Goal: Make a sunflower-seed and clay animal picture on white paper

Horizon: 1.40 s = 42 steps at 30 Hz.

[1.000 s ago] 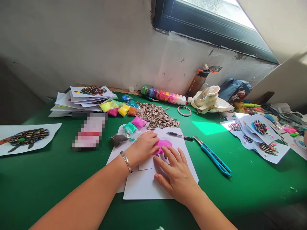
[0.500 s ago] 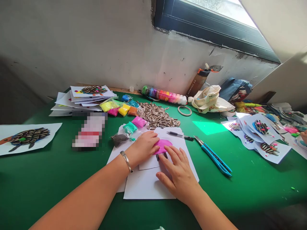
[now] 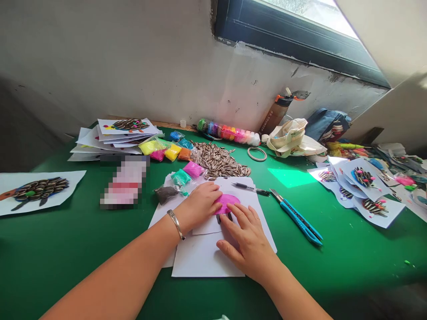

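A flat magenta clay oval (image 3: 228,202) lies on white paper (image 3: 207,258) in the middle of the table, with two small black pieces (image 3: 224,218) below it. My left hand (image 3: 200,206) rests on the paper from the left, its fingertips touching the oval's left edge. From the right, my right hand (image 3: 247,238) lies with spread fingers, the fingertips at the oval's lower right edge. Neither hand grips anything. Just behind the oval is a black pen (image 3: 250,189) on the paper.
A blue utility knife (image 3: 296,218) lies right of the paper. Behind it are striped seeds (image 3: 220,161), clay bags (image 3: 172,152) and a tape ring (image 3: 256,154). Seed-covered pictures lie left (image 3: 43,191) and right (image 3: 363,178). A bottle (image 3: 275,115) leans near the wall.
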Tool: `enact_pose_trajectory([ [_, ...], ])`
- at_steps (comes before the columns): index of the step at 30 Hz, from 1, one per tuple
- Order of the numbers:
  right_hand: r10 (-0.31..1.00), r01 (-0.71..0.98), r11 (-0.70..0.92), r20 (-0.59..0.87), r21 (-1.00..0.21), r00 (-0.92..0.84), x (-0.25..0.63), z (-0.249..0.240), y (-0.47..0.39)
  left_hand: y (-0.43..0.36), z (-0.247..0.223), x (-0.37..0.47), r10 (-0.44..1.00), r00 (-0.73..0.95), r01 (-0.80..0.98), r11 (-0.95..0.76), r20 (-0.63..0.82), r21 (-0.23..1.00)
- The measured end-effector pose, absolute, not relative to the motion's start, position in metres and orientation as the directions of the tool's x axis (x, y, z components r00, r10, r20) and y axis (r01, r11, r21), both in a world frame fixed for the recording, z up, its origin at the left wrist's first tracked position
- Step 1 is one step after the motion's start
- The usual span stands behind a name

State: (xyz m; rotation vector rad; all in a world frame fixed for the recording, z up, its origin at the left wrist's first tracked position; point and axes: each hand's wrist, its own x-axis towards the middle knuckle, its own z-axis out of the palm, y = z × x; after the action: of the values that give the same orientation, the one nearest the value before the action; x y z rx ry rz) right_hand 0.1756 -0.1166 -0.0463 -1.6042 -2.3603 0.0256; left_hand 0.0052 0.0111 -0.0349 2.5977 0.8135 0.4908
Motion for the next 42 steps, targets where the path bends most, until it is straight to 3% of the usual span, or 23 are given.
enact_pose_trajectory([
  [13, 0.900, 0.899, 0.400, 0.259, -0.177, -0.350, 0.176, -0.048, -0.116, 0.012, -0.035, 0.004, 0.611, 0.758, 0.446, -0.740, 0.228, 0.503],
  [24, 0.861, 0.849, 0.414, 0.444, -0.329, -0.248, 0.194, -0.034, -0.100, 0.020, -0.031, -0.009, 0.781, 0.590, 0.513, -0.558, 0.204, 0.652],
  [27, 0.875, 0.850, 0.404, 0.412, -0.338, -0.253, 0.205, -0.024, -0.071, 0.023, -0.031, -0.012, 0.814, 0.543, 0.533, -0.523, 0.205, 0.665],
  [33, 0.931, 0.931, 0.281, 0.300, -0.233, -0.206, 0.195, -0.019, -0.006, 0.027, -0.033, -0.015, 0.847, 0.475, 0.541, -0.496, 0.241, 0.679],
  [42, 0.918, 0.929, 0.360, 0.213, -0.089, -0.335, 0.157, -0.030, 0.028, 0.032, -0.033, -0.020, 0.895, 0.328, 0.582, -0.442, 0.301, 0.683],
])
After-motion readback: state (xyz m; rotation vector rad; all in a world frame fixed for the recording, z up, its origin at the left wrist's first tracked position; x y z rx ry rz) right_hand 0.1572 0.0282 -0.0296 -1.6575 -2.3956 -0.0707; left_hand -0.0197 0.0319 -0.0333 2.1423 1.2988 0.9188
